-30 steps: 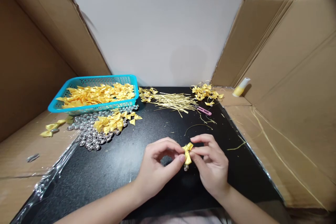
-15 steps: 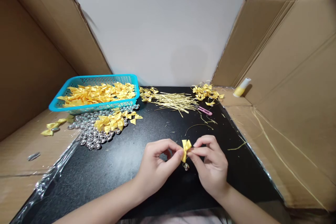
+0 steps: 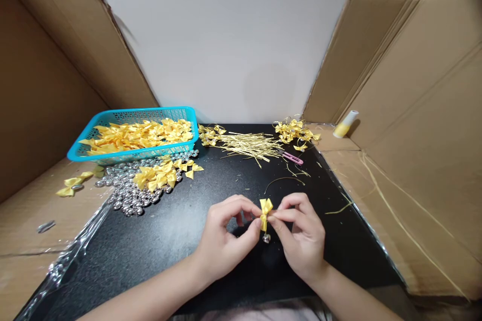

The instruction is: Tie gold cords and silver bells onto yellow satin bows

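Both hands meet over the black mat near its front. My left hand and my right hand each pinch a small yellow ribbon bow from opposite sides, holding it upright between the fingertips. A small silver bell hangs just below the bow. The other fingers of both hands are curled in.
A teal basket of yellow bows stands at the back left. In front of it lie a heap of silver bells and loose yellow bows. Gold wire ties, finished bows, a pink clipper and a small bottle lie behind. Cardboard walls enclose both sides.
The bow has shifted slightly up and left between my fingertips and turned more upright. Both hands stayed close together in the same spot.
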### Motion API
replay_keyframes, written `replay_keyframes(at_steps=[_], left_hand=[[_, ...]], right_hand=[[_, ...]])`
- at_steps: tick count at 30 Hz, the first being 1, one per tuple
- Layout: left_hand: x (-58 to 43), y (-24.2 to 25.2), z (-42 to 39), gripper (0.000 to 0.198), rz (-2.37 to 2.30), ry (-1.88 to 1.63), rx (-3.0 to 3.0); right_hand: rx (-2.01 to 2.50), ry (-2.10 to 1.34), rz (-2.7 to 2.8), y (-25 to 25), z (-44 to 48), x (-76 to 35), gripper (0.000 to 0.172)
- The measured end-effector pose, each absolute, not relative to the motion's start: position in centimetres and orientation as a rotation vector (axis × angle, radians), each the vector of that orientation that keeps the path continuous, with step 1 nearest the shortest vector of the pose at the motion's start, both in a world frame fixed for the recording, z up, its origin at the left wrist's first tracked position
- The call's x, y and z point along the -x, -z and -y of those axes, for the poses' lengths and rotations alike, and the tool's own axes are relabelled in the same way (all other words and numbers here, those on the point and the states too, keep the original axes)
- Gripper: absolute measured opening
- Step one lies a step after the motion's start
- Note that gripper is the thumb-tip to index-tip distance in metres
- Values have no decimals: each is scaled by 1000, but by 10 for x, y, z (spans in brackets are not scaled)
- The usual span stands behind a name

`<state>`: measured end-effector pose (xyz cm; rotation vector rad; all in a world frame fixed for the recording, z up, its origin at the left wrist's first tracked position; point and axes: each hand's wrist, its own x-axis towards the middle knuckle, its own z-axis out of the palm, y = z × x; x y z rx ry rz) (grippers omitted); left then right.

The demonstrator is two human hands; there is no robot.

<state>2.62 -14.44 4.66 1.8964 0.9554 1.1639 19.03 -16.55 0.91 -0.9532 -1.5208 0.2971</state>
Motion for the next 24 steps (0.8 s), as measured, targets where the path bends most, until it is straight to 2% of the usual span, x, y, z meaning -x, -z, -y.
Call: replay_keyframes(at_steps=[5,11,18,22,24], left_hand=[[-26,-46,143,13,-994,-1215,-2009],[-25,-45,143,16,-1077,-1181,-1998],[-25,-46,141,18,-1108,-1145,-1757],[-26,-42,139,10,-939,-1057,-1528],[-28,-38,139,13,-826,-1014,-1358]], right_hand=[[960,-208,1570,-11,166,-190,18],[985,-265,1551,-10,165,-189,16],[1005,-303,1518,-8,166,-189,14],[1004,-305,1510,-9,166,-189,14],[1004,-316,1501,-10,165,-189,13]])
